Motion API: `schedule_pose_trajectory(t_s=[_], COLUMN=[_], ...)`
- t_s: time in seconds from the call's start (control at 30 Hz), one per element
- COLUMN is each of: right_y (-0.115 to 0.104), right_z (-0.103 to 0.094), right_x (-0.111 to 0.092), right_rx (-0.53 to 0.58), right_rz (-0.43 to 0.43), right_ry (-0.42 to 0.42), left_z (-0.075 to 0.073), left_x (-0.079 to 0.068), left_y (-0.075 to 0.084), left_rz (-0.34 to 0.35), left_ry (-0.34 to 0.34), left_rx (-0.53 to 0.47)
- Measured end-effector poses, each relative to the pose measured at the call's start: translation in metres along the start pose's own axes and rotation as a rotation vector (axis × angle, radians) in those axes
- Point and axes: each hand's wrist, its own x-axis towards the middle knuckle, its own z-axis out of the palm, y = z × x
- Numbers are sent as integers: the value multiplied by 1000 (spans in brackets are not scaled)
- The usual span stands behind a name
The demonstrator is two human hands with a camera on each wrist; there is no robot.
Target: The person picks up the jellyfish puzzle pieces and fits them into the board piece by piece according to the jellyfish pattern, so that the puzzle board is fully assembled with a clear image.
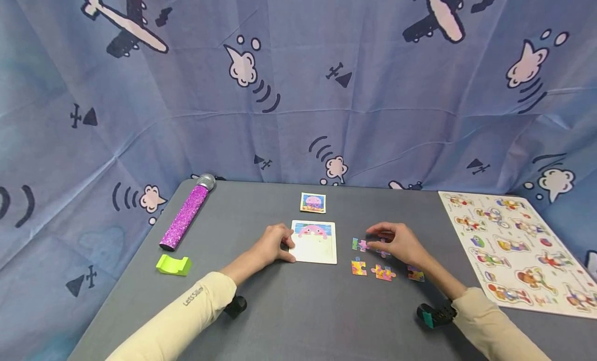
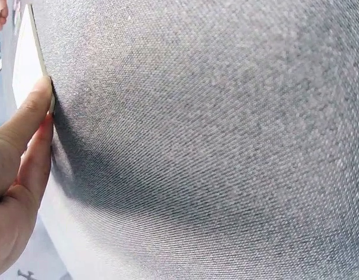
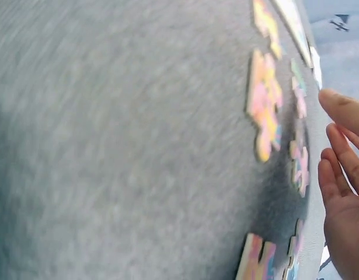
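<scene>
My left hand [image 1: 274, 242] pinches the left edge of a white jigsaw tray [image 1: 313, 249], whose top strip shows part of a pink cartoon animal. In the left wrist view the thumb [image 2: 38, 96] lies along the tray's edge. My right hand [image 1: 400, 242] hovers over loose jigsaw pieces, its fingers slightly bent with nothing visible between them. Near its fingertips is a green and pink piece [image 1: 359, 244]; another piece [image 1: 383, 248] is partly hidden beneath the hand. Closer to me lie a yellow piece [image 1: 358, 268], a pink-yellow piece [image 1: 384, 272] and one [image 1: 415, 273] beside the wrist.
Behind the tray lies a small picture card [image 1: 313, 202] with a pink animal. A glittery purple microphone [image 1: 188, 213] and a lime-green block [image 1: 173, 265] are on the left. A large picture puzzle board [image 1: 508, 242] covers the right side. A blue curtain [image 1: 298, 91] hangs behind the table.
</scene>
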Motion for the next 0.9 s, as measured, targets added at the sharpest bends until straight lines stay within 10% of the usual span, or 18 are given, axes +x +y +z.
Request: schedule_pose_trajectory(t_s=[0.4,0.9], right_y=[8,10], right_z=[11,12], right_x=[7,12], right_rx=[-202,-165], right_rz=[-49,-55], right_ry=[-28,-34], left_z=[-1,-1], left_x=[-1,-1], left_y=[0,1], left_rz=[11,0], left_ry=[11,0], left_rx=[-4,-3])
